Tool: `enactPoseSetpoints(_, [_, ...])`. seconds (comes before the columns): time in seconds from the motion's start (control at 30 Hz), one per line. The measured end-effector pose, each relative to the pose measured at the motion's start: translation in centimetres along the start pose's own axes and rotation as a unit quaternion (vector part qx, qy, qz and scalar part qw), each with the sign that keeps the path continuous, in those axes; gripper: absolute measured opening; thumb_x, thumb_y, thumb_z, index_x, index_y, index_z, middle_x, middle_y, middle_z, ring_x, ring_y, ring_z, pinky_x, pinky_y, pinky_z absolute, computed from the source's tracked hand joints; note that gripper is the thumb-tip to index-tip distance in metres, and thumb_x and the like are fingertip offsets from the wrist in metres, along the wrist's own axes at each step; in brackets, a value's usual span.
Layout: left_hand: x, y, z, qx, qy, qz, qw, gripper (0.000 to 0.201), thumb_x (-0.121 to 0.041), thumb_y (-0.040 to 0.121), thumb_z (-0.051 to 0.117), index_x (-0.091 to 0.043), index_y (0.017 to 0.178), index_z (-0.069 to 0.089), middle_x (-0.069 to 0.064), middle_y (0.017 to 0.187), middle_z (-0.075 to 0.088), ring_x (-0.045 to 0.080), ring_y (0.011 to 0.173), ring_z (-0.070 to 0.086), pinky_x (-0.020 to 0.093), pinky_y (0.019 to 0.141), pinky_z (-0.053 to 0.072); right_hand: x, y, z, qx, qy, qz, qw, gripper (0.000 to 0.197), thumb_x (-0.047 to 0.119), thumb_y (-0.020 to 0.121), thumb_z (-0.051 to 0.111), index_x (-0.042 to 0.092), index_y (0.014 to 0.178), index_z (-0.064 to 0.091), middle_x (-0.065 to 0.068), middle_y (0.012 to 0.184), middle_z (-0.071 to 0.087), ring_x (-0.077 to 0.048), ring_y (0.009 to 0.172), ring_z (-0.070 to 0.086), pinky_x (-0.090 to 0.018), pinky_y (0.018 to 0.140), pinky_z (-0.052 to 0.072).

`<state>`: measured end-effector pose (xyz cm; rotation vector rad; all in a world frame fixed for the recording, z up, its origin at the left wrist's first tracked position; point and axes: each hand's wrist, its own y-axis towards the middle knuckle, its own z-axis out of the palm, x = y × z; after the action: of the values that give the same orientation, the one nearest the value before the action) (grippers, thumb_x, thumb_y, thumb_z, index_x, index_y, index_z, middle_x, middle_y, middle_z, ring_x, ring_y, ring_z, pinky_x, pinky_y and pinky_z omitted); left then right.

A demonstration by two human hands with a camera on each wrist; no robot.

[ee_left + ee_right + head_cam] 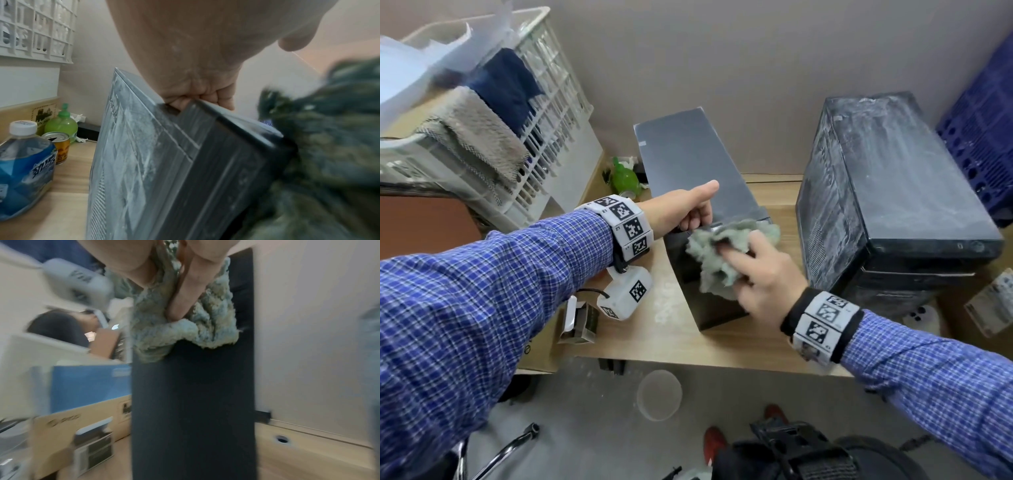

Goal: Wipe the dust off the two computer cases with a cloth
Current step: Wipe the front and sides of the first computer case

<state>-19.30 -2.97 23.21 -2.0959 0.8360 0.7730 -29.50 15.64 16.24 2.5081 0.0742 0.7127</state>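
A slim black computer case [695, 161] stands on the wooden desk [640, 329], tilted. My left hand [693, 210] grips its top front corner, fingers curled over the edge [197, 97], thumb stretched out. Its left side panel [131, 154] is streaked with white dust. My right hand [753, 270] presses a crumpled grey-green cloth [722, 253] against the case's front face [193, 402], fingers dug into the cloth [185, 324]. A second, wider black case [893, 192], its top and side coated in white dust, stands to the right.
A white lattice crate [524, 113] with draped towels sits at back left. A green bottle [61, 121], a can [59, 146] and a blue drink bottle [22, 168] stand left of the slim case. Cardboard boxes [82, 426] lie nearby, a blue crate [983, 144] at far right.
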Motion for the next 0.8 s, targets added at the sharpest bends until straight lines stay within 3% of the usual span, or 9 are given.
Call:
enactPoseSetpoints(0.1, [0.1, 0.0, -0.2, 0.001, 0.006, -0.003, 1.000, 0.071, -0.071, 0.077, 0.023, -0.013, 0.077, 0.063, -0.001, 0.064, 0.049, 0.012, 0.057, 0.038, 0.026, 0.063, 0.034, -2.8, -0.5, -2.1, -0.044, -0.030, 0.034, 0.998, 0.046, 0.008, 0.076, 0.067, 0.010, 0.122, 0.066, -0.008, 0.096, 0.050, -0.032, 0.071, 0.059, -0.039, 0.057, 0.055])
enactPoseSetpoints(0.2, [0.0, -0.1, -0.2, 0.003, 0.012, -0.008, 1.000, 0.074, -0.072, 0.077, 0.021, -0.012, 0.080, 0.064, 0.000, 0.066, 0.049, 0.012, 0.057, 0.039, 0.026, 0.062, 0.033, -3.8, -0.8, -3.1, -0.070, -0.029, 0.057, 0.995, 0.047, 0.000, 0.074, 0.071, 0.010, 0.120, 0.067, 0.003, 0.092, 0.041, -0.022, 0.071, 0.054, -0.033, 0.061, 0.054])
enactPoseSetpoints(0.33, [-0.1, -0.2, -0.3, 0.009, 0.011, -0.011, 1.000, 0.076, -0.072, 0.077, 0.019, -0.011, 0.082, 0.063, 0.000, 0.067, 0.048, 0.012, 0.057, 0.038, 0.027, 0.062, 0.032, -2.6, 0.2, -3.3, -0.063, -0.022, 0.081, 0.995, 0.037, 0.012, 0.077, 0.064, 0.012, 0.114, 0.069, 0.002, 0.092, 0.044, -0.016, 0.074, 0.052, -0.027, 0.064, 0.051])
enactPoseSetpoints(0.43, [0.0, -0.3, -0.1, 0.011, -0.007, -0.002, 1.000, 0.075, -0.079, 0.073, 0.023, -0.013, 0.077, 0.058, 0.000, 0.066, 0.045, 0.016, 0.059, 0.037, 0.030, 0.064, 0.031, -0.1, 2.2, -3.1, 0.015, -0.052, 0.069, 0.996, 0.037, 0.031, 0.079, 0.054, 0.018, 0.109, 0.070, -0.004, 0.100, 0.056, -0.029, 0.077, 0.062, -0.037, 0.061, 0.055])
enactPoseSetpoints(0.53, [-0.1, -0.4, -0.2, 0.024, -0.014, -0.004, 1.000, 0.080, -0.086, 0.067, 0.026, -0.013, 0.076, 0.058, 0.004, 0.070, 0.048, 0.021, 0.065, 0.042, 0.035, 0.070, 0.035, 3.1, 4.4, -1.4, 0.143, -0.089, 0.004, 0.986, 0.039, 0.035, 0.078, 0.047, 0.023, 0.108, 0.069, -0.007, 0.106, 0.058, -0.035, 0.076, 0.063, -0.040, 0.060, 0.054])
enactPoseSetpoints(0.63, [-0.4, -0.4, -0.6, 0.018, 0.025, -0.008, 0.999, 0.081, -0.075, 0.090, 0.020, -0.007, 0.085, 0.063, 0.005, 0.077, 0.050, 0.021, 0.074, 0.044, 0.036, 0.079, 0.034, 5.6, 6.1, -0.2, 0.219, -0.116, -0.032, 0.968, 0.032, 0.030, 0.086, 0.051, 0.021, 0.114, 0.065, -0.012, 0.107, 0.054, -0.037, 0.080, 0.060, -0.038, 0.063, 0.052])
enactPoseSetpoints(0.7, [-0.5, -0.4, -0.8, 0.013, 0.040, -0.015, 0.999, 0.084, -0.069, 0.097, 0.017, -0.001, 0.093, 0.066, 0.007, 0.081, 0.054, 0.020, 0.077, 0.047, 0.036, 0.083, 0.036, 5.8, 6.5, -0.4, 0.240, -0.126, -0.019, 0.962, 0.034, 0.031, 0.090, 0.049, 0.024, 0.122, 0.060, -0.010, 0.111, 0.051, -0.035, 0.088, 0.059, -0.038, 0.068, 0.050])
enactPoseSetpoints(0.8, [-0.5, -0.6, -1.2, 0.024, 0.005, -0.035, 0.999, 0.089, -0.076, 0.087, 0.020, -0.003, 0.092, 0.069, 0.009, 0.082, 0.060, 0.022, 0.076, 0.052, 0.036, 0.081, 0.041, 4.6, 6.5, -2.3, 0.266, -0.138, 0.000, 0.954, 0.042, 0.030, 0.091, 0.047, 0.032, 0.131, 0.054, -0.005, 0.123, 0.049, -0.029, 0.106, 0.055, -0.036, 0.085, 0.050])
